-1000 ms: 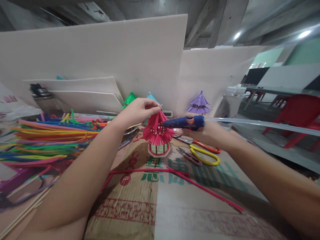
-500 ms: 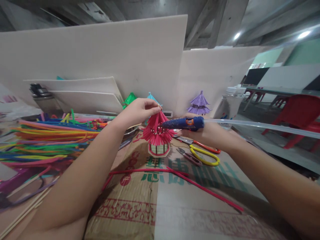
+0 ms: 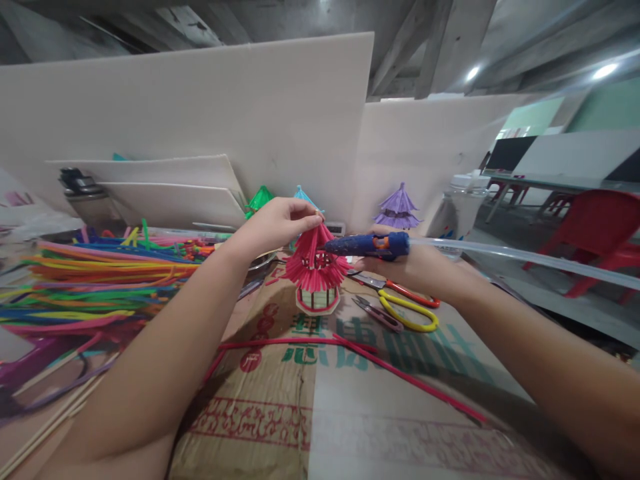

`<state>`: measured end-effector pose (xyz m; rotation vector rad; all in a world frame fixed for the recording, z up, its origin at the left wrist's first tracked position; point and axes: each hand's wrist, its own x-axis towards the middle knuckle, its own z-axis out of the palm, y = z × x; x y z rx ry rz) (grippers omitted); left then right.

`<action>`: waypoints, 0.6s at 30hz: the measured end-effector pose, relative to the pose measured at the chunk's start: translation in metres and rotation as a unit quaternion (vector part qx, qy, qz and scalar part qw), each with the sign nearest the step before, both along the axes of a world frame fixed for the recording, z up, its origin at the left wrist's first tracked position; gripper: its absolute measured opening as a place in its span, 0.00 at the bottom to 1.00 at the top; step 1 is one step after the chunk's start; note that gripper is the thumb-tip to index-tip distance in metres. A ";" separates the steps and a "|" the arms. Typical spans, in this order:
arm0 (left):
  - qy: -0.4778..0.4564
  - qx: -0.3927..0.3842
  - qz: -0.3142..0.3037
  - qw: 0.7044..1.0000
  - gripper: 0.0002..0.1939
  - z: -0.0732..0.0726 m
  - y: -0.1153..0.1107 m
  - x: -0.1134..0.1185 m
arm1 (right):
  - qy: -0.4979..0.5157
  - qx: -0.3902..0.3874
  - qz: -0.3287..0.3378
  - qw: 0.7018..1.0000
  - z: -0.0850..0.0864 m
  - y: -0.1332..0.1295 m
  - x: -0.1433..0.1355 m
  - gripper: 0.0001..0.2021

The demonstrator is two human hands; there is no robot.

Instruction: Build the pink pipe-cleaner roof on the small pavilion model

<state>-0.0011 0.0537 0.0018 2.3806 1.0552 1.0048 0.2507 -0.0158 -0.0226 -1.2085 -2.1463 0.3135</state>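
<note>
The left hand (image 3: 283,223) pinches the peak of the red pipe-cleaner pagoda (image 3: 316,267), which stands on the printed cardboard (image 3: 270,393); the right hand (image 3: 400,261) grasps the blue glue gun (image 3: 373,245), its nozzle at the roof, above the yellow-and-orange-handled scissors (image 3: 410,313).

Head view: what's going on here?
A person's left hand pinches the peak of a small red tiered-roof model. The right hand holds a blue glue gun, its nozzle at the model's upper roof; whether it touches, or any glue is out, can't be seen. The model stands upright on printed cardboard, with scissors and red strips lying nearby.
</note>
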 end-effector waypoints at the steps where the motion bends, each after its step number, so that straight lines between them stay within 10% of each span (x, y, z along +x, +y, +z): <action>1: 0.001 0.001 0.001 1.000 0.18 0.000 0.000 0.000 | 0.004 0.001 0.001 1.000 0.000 -0.001 0.000 0.14; 18: 0.008 0.004 -0.004 1.000 0.18 0.003 -0.004 -0.001 | 0.034 0.016 -0.031 0.999 0.003 -0.001 -0.003 0.14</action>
